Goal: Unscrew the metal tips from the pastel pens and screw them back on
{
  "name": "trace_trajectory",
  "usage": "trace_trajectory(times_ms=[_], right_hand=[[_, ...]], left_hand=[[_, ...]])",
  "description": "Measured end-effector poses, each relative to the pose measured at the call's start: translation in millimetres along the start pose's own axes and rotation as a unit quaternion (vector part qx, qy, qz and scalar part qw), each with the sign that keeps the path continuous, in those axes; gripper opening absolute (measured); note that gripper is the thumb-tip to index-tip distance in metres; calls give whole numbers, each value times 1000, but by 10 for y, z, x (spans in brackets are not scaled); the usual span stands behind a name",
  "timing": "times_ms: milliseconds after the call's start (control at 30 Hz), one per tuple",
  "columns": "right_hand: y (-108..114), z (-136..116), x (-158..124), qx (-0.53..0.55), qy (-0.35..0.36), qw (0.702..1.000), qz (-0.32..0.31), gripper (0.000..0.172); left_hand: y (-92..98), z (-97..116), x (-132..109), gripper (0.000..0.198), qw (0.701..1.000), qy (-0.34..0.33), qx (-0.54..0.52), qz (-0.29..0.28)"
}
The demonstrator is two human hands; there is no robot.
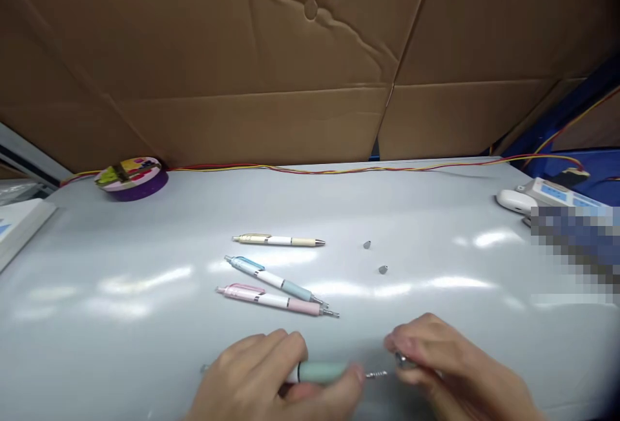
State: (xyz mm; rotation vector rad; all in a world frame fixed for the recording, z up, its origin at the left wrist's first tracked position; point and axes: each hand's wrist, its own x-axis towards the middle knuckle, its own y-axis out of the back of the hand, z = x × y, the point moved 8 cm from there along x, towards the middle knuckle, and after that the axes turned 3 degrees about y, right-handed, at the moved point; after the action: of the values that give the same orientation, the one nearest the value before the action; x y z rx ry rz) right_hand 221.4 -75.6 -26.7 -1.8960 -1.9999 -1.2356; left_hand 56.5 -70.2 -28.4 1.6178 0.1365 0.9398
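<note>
Carefully, a person's left hand (pixel 271 379) grips a green pen (pixel 322 372) at the near edge of a pale table (pixel 121 350), its fingers wrapped around the barrel and the thumb pressed near its right end, where a thin metal spring (pixel 376 375) pokes out. Just to the right, the right hand (pixel 455 359) pinches a small metal piece (pixel 403 361) between thumb and fingers, apart from the spring. The green pen lies lengthwise from left to right, partly hidden by the left hand. Farther back, a pink pen (pixel 276 300) and a blue pen (pixel 274 278) lie close together at their right ends, their metal insides showing, while a yellow pen (pixel 281 241) rests beyond them with its metal tip in place. Two loose metal cones, one nearer (pixel 383 270) and one farther (pixel 367 245), sit to the right of the pens. At the far left stands a round purple box (pixel 140 188), beside red and yellow wires (pixel 300 171) that run along the foot of a cardboard wall (pixel 194 124). A power strip (pixel 552 192) sits at the far right.
</note>
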Motion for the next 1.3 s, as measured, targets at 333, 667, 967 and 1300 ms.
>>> trace_trajectory(times_ms=[333,667,967,1300], right_hand=[[319,747,91,-332,-80,912,-228,23],[329,707,285,-374,-35,891,-257,36],[-721,165,1006,-399,102,863,-291,37],[-94,17,898,-298,38,932,-202,41]], left_hand=[[-147,-173,11,51,998,16,-11,-67],[-254,-210,-8,52,984,32,-82,-153],[-70,-158,86,33,998,-16,-42,-51],[207,387,-56,19,973,-203,74,82]])
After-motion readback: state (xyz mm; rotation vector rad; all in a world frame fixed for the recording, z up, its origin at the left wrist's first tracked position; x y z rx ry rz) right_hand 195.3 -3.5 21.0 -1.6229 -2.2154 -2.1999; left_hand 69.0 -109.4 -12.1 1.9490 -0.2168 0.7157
